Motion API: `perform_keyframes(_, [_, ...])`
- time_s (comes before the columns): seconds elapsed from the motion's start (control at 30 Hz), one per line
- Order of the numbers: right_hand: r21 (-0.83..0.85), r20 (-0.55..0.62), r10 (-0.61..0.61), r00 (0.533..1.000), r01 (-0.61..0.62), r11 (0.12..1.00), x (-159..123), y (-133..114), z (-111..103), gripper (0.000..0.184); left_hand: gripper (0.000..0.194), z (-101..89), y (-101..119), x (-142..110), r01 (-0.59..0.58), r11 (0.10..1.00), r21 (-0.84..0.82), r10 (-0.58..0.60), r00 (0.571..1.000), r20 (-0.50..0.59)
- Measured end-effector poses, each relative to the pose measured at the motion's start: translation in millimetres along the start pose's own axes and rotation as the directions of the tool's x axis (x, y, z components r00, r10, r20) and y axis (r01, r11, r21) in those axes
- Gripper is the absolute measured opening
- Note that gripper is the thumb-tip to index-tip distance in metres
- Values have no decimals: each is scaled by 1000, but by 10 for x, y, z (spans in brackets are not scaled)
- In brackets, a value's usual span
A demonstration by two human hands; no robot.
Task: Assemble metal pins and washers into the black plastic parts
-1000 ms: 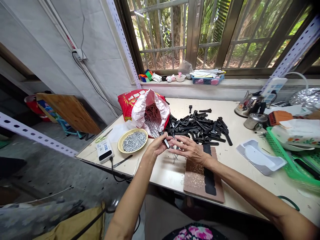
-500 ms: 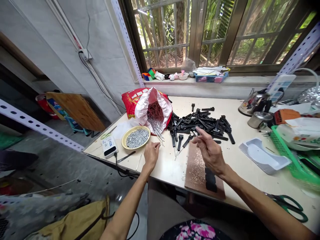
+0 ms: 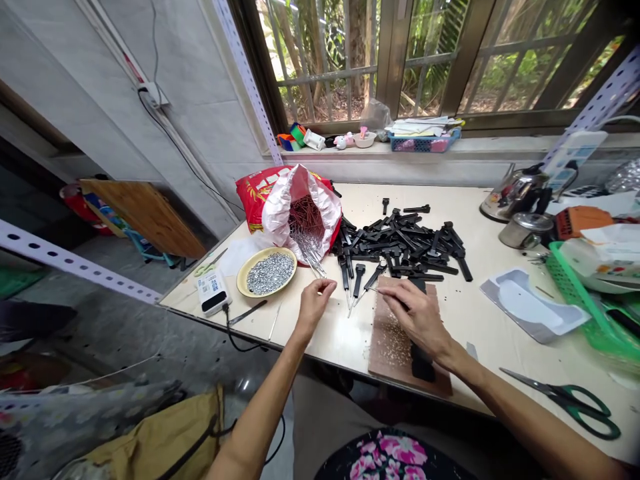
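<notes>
My left hand (image 3: pixel 316 303) is closed in a pinch above the table, just in front of the bag's mouth; whatever its fingertips hold is too small to make out. Over the wooden board (image 3: pixel 387 360), my right hand (image 3: pixel 417 317) pinches a thin metal pin (image 3: pixel 373 289) that points left. Black strips (image 3: pixel 423 360) lie on the board beneath that hand, near pale crumbs. Behind it spreads a pile of black plastic pieces (image 3: pixel 400 240), several with metal shafts. A red bag (image 3: pixel 253 193) spills long screws (image 3: pixel 305 227). Left of my left hand, a yellow bowl (image 3: pixel 241 280) holds small silvery parts (image 3: pixel 270 273).
Green-handled scissors (image 3: pixel 575 403) lie at the front right. A white tray (image 3: pixel 535 307), metal kettle (image 3: pixel 515 193), cup (image 3: pixel 525 230) and green basket (image 3: pixel 563 280) stand on the right. A white device (image 3: pixel 213 291) with a cable sits near the left edge.
My right hand has come down and turned toward the left, its raised fingers now bent in a pinch. My left hand has shifted slightly right. The view has tilted a little.
</notes>
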State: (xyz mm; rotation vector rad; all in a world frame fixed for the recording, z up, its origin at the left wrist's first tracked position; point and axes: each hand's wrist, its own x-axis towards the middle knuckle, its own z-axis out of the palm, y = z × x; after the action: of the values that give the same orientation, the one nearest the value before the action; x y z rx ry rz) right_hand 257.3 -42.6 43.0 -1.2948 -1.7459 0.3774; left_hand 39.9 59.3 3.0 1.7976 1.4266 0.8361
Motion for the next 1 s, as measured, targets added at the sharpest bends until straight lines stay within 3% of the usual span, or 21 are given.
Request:
perform_keyframes(0.03, [-3, 5, 3, 1000, -3, 1000, 24, -38, 12, 24, 23, 16, 85, -43, 81, 971, -224, -69, 996, 57])
perform_keyframes(0.07, [-8, 6, 5, 1000, -5, 1000, 43, -73, 19, 23, 25, 38, 172, -91, 189, 867, -461, -136, 980, 146])
perform_keyframes(0.13, [-32, 5, 2, 1000, -2, 999, 64, -127, 19, 22, 28, 94, 339, -190, 388, 537, -749, -197, 921, 336])
perform_keyframes(0.2, [-63, -6, -20, 1000, 20, 998, 62, -147, 5, 22, 30, 156, 480, -277, 478, 326, -816, -188, 878, 440])
perform_keyframes(0.27, [-92, -14, -44, 999, 43, 995, 46, -137, -22, 21, 30, 213, 589, -338, 503, 250, -827, -172, 864, 473])
perform_keyframes(0.43, [-195, -4, -36, 999, 34, 980, -21, -84, -114, 20, 32, 309, 756, -394, 499, 246, -831, -174, 866, 468])
perform_keyframes(0.63, [-314, -30, -54, 998, 42, 949, -101, -93, -197, 19, 34, 375, 833, -405, 507, 321, -800, -190, 862, 470])
perform_keyframes(0.87, [-475, -69, -81, 994, 39, 879, -179, -33, -235, 16, 27, 485, 832, -417, 359, 535, -765, -142, 930, 338])
perform_keyframes(1.0, [-505, -33, -39, 999, 17, 863, -217, -14, -259, 22, 24, 529, 844, -428, 297, 610, -735, -105, 949, 296])
